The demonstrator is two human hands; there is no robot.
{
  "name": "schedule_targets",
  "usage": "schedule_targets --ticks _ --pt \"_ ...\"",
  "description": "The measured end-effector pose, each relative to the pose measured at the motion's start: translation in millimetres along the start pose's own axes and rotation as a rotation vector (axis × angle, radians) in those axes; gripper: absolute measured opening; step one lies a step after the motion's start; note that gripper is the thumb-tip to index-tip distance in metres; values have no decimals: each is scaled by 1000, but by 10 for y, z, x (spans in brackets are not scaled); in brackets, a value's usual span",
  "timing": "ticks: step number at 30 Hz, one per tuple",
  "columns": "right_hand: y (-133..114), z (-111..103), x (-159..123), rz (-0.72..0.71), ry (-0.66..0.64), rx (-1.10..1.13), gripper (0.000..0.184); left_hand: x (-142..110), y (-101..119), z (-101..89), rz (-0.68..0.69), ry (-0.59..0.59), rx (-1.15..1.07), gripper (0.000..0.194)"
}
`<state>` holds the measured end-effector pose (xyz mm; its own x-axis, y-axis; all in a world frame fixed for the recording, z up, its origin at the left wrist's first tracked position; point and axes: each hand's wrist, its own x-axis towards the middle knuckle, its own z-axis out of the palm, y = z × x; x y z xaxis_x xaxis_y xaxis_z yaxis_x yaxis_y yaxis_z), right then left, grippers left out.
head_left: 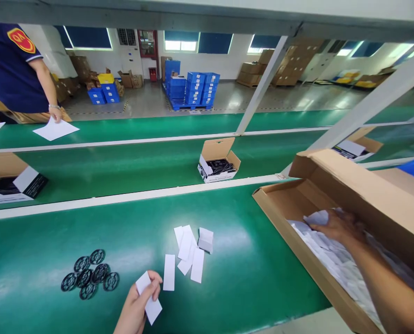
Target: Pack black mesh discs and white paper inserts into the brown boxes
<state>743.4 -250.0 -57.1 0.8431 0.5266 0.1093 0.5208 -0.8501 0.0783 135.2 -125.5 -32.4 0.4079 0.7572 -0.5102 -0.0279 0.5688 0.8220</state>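
Right hand [339,226], in one carton [279,223]: grip I can't tell. Left hand [137,300]: one white card [153,311], pinched. Black rings [84,278]: seven-plus.

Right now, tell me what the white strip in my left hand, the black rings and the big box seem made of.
White strip: probably paper or thin card, matte, with crisp edges. Black rings: likely plastic, slightly shiny, openwork looks molded. Big box: apparently cardboard, matte brown, folded flaps.
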Motion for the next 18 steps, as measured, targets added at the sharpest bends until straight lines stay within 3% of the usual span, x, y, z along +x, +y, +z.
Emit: schedule_targets --ticks 2,4,7,9,13,15,18 --pt "-48 -75 -61 43 -6 -46 61 -6 -11 -14 -8 -3 7 44" --pt "-112 -173 -127 -11 83 -111 65 -9 -14 -19 -14 -9 12 45" --pt "-245 -370 -244 -217 284 -169 63 1 -7 5 -10 3 16 44" --pt "-378 -524 -369 -334 353 -151 56 17 1 40 0 29 12 44" --pt "-824 -756 -849 -598 474 71 38 52 13 105 9 56 1 48" --pt "-1120 -792 -1188 -728 481 277 35 60 14 118 -4 48 -1 50" --pt "-1529 -781 -1678 -909 287 476 36 54 8 112 -8 38 -2 50"
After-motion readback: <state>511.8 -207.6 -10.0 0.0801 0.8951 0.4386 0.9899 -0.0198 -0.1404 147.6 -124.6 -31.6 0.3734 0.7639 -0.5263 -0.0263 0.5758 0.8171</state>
